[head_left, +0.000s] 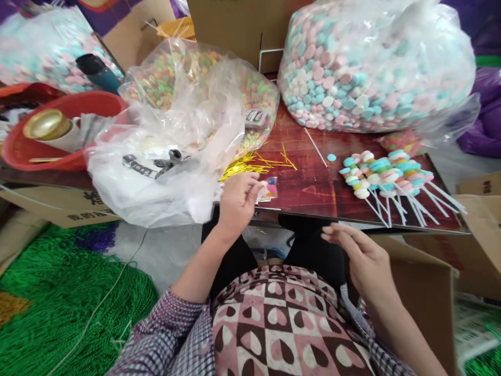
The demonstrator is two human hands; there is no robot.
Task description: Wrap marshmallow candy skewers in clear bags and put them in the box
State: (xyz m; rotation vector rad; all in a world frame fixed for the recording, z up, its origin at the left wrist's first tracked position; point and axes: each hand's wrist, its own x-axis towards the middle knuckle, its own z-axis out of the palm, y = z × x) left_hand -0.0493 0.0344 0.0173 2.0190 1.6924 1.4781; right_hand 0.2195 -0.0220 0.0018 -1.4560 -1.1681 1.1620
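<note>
My left hand (239, 202) is at the table's front edge, fingers curled toward the thumb. Its fingertips are by a small stack of colourful printed slips (270, 188); whether they grip one I cannot tell. Behind it lies a pile of gold twist ties (246, 166). My right hand (364, 253) hangs over my lap, thumb and fingers pressed together, and anything between them is too small to make out. Beyond it, a heap of candy skewers (385, 172) on white sticks rests on the table. A loose white stick (315, 148) lies beside one blue candy (331, 157).
A big clear bag of pastel candies (352, 78) stands at the back right. Bags of small candy rings (176, 78) and a white plastic bag (168, 177) crowd the left, beside a red basin (58, 162). An open cardboard box (418, 292) sits below right; green strands (78, 303) cover the floor left.
</note>
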